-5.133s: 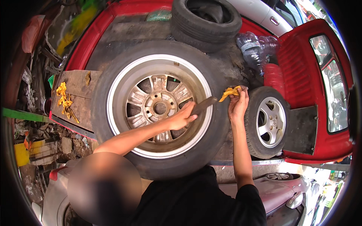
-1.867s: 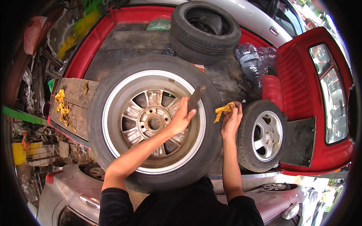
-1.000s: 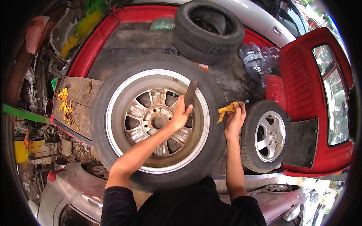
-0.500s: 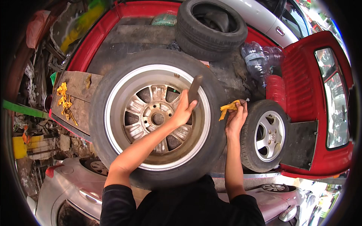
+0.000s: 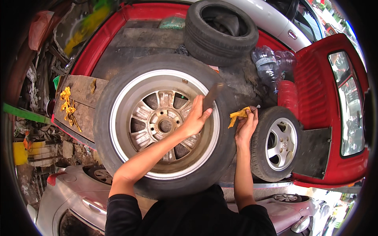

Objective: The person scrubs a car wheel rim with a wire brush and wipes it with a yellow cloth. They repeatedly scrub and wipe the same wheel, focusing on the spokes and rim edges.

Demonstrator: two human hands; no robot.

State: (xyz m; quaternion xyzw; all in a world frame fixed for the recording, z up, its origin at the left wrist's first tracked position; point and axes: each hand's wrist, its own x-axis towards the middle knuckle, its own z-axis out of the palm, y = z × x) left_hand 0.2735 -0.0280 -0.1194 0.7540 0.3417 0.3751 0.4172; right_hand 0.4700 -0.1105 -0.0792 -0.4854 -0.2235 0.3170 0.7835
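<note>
The left hand (image 5: 197,118) is closed around a dark flat tool (image 5: 212,96), thumb on one side and fingers on the other, the tool slanting away over the right edge of the large wheel (image 5: 167,112); whether it touches the tyre there cannot be told. To its right, the right hand (image 5: 246,125) pinches a crumpled yellow piece (image 5: 239,114) between thumb and fingertips, just beside the tyre of the smaller wheel (image 5: 282,143). The red truck bed (image 5: 100,43) is the main container, holding both wheels, the large one lying under the left hand. Beyond the hands stand stacked tyres (image 5: 214,47), the upper one with a dark, curved thing (image 5: 228,24) inside its opening. Beyond and to the right of the right hand lie clear plastic bottles (image 5: 267,65) and, nearer, a red plastic container (image 5: 287,94); what either holds cannot be told. Well to the left of the left hand, more yellow scraps (image 5: 67,104) rest on a wooden board (image 5: 86,93). A pale band like a label circles one bottle, its print too small to read, and a small emblem marks the smaller wheel's centre.
</note>
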